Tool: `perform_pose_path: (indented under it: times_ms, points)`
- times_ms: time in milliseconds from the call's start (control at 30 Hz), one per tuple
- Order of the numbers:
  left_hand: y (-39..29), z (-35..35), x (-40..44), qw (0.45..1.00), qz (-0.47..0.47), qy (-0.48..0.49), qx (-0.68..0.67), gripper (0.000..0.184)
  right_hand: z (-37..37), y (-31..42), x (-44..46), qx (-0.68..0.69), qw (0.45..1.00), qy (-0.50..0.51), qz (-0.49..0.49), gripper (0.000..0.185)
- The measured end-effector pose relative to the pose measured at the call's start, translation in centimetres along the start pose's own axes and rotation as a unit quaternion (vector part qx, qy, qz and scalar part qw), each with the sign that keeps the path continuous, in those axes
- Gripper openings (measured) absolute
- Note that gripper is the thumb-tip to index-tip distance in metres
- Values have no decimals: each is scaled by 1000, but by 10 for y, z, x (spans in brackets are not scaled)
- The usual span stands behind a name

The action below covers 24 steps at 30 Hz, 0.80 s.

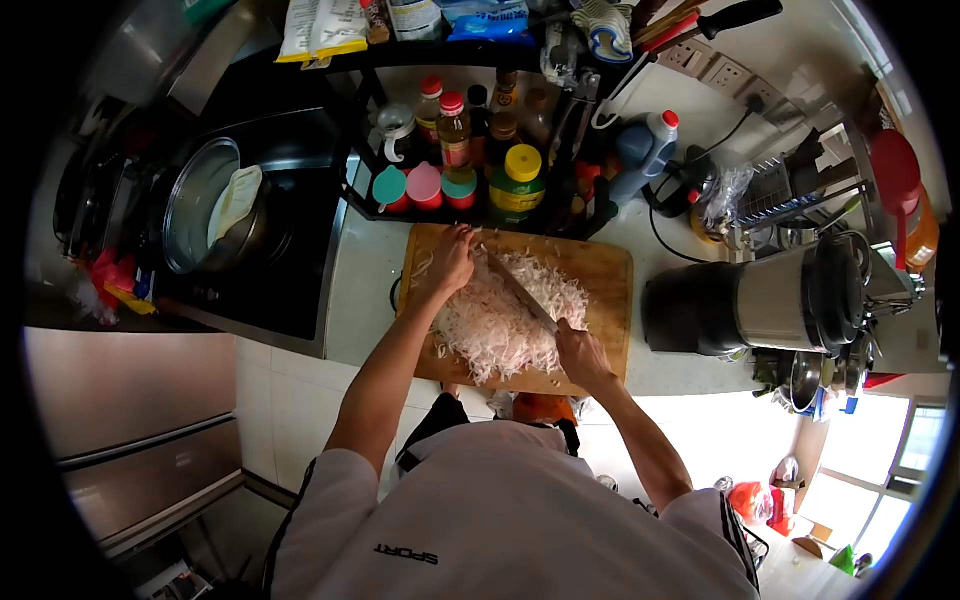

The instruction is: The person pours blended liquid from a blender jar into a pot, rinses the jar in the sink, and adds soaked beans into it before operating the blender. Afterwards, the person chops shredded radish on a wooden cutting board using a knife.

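Note:
A wooden cutting board lies on the counter, with a wide heap of pale, pinkish fine shreds on it; their exact kind I cannot tell. My right hand is wrapped around the handle of a kitchen knife. The blade slants up and left across the heap, its tip close to my left hand. That hand is over the board's upper left part, its fingers drawn together near the top edge. Whatever they pinch, if anything, is too small to make out.
Behind the board a black rack holds bottles, lidded jars and a yellow-capped jar. To the right lies a blender. A pot with a pale item in it sits on the black stove at left.

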<state>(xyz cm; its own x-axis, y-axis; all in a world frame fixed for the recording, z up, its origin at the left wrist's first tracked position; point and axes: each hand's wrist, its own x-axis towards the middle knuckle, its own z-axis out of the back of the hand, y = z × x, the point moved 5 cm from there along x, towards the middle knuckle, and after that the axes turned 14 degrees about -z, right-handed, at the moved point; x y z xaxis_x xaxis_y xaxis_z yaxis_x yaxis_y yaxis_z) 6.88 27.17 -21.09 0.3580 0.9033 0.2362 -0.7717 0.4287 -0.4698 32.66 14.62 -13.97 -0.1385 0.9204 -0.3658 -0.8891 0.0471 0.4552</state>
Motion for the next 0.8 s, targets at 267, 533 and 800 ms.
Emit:
perform_pose_path:
  times_ms: [267,533,800]
  points:
    - [3,-46,21,994,64,-29,87,23,54,-17,-53,51,991,-121,-37,10]
    - [-48,-57,41,996,18,-83,12,18,35,-58,-23,-56,981,-166,-77,13]
    - [-70,-38,23,977,-52,124,-167,20,7,-89,23,-97,981,-167,-4,33]
